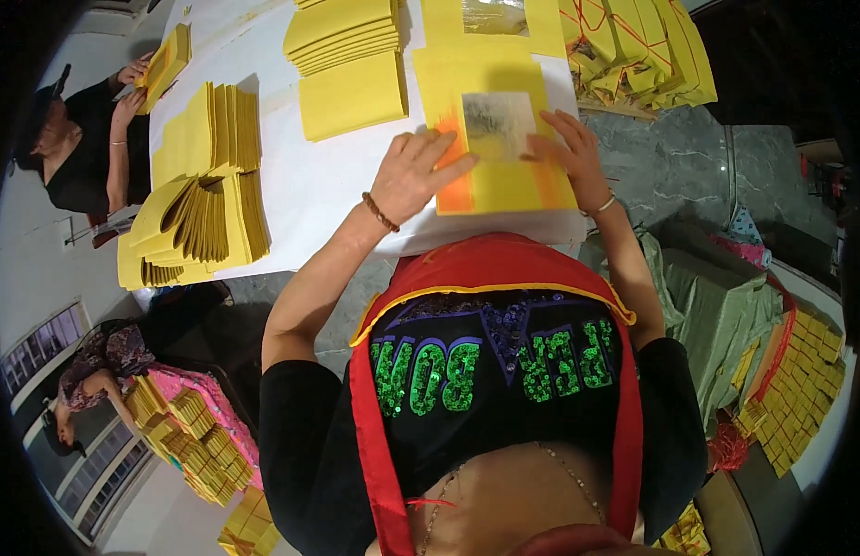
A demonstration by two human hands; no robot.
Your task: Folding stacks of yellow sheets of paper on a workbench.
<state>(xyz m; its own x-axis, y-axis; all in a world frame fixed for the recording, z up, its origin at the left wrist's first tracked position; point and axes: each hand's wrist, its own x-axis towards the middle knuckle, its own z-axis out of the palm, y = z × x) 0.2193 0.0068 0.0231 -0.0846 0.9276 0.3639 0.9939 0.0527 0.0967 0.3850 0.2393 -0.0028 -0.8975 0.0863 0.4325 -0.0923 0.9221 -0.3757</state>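
Observation:
A yellow paper sheet [504, 185] lies at the front edge of the white table [305, 199], with a silvery square [498, 120] and orange bands on it. My left hand [413, 176] rests on its left side, fingers stretched over the orange band. At the right side, my right hand [575, 157] has its fingers apart on the sheet, some of them smeared by motion. Neither hand shows anything gripped. Just beyond lies another yellow sheet [439, 28] with a silvery patch.
Folded yellow paper stacks [351, 102] stand at the table's middle, with more bundles [203, 218] along its left edge. Bound yellow paper [643, 56] sits far right. A person [87, 148] handles yellow paper at left; another bends over stacks [198, 426]. Green wrapped bales [717, 306] stand right.

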